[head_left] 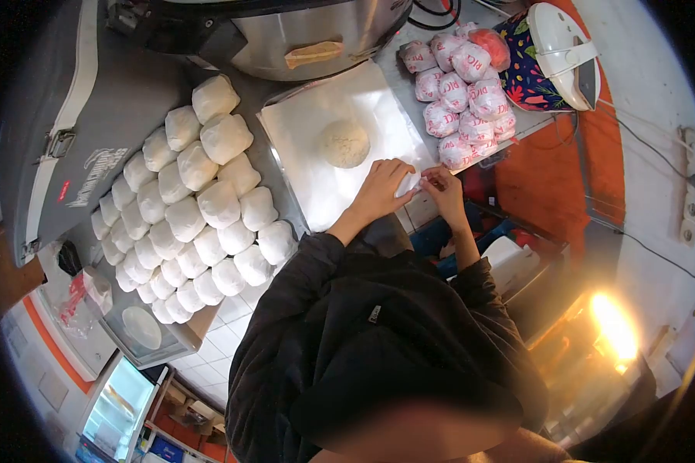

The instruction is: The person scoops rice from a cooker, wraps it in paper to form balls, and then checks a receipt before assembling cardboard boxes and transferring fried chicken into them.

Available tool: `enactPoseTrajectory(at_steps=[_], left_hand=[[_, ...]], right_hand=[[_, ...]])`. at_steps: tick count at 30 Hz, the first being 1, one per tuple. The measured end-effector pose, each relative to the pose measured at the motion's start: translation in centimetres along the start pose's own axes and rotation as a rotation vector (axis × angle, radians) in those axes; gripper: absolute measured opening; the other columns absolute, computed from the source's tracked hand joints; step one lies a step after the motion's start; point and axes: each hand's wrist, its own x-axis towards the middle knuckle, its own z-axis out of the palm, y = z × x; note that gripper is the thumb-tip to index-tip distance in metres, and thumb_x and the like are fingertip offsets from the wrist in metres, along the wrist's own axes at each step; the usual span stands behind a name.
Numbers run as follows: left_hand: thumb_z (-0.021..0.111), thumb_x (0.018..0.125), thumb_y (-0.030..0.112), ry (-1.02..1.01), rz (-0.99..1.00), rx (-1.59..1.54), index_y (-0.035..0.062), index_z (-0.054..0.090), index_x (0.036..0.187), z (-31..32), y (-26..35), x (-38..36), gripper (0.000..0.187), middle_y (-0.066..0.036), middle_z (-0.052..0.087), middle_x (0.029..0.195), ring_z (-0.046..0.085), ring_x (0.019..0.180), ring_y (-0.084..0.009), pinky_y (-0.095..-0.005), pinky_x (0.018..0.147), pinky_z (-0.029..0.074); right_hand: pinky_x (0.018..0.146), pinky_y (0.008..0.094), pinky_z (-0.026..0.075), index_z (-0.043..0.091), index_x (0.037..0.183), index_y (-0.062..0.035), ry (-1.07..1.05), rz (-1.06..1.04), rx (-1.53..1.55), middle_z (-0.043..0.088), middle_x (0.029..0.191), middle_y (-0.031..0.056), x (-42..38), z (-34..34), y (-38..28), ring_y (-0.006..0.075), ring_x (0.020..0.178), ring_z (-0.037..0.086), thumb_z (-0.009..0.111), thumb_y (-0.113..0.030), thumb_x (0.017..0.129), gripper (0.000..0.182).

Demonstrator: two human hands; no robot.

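Observation:
My left hand (381,189) curls round a small white paper-wrapped bundle (408,184), close to the front right corner of a stack of white paper sheets (316,181). At the bundle's right side, my right hand (443,193) pinches the paper with its fingertips. What is inside this wrapping is hidden. Just beyond my left hand, a round mound of what looks like cooked rice (344,144) lies on the top sheet. Farther to the right, several round packets in white paper with red print (471,96) are piled together.
Many plain white wrapped packets (185,220) are stacked in rows on the left. A large steel pot (309,38) stands at the back. A flowered container with a white lid (544,62) is at the back right. A bright lamp (614,324) glows at lower right.

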Motion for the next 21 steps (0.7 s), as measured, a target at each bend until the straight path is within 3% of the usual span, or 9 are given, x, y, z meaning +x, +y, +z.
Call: enactPoseTrajectory(at_steps=[11,21], left_hand=[[0.070,0.076,0.019,0.035,-0.045,-0.031,0.0074,0.057,0.105,0.2,0.0,-0.4,0.034,-0.009,0.056,0.104,0.052,0.101,-0.0296,-0.0396,0.091,0.036],[0.070,0.079,0.020,0.003,-0.089,-0.040,0.0068,0.058,0.106,-0.4,0.5,-0.6,0.033,-0.010,0.058,0.106,0.051,0.103,-0.0296,-0.0391,0.092,0.035]], right_hand=[[0.070,0.0259,0.055,0.065,0.102,0.0065,-0.029,0.036,0.162,0.058,0.100,0.0085,-0.4,0.3,0.8,0.0143,0.084,0.061,0.061,-0.011,0.093,0.020],[0.074,0.0252,0.051,0.067,0.101,0.0039,-0.036,0.025,0.005,0.057,0.100,0.0071,-0.7,0.0,-0.1,0.0128,0.087,0.060,0.063,-0.012,0.091,0.019]])
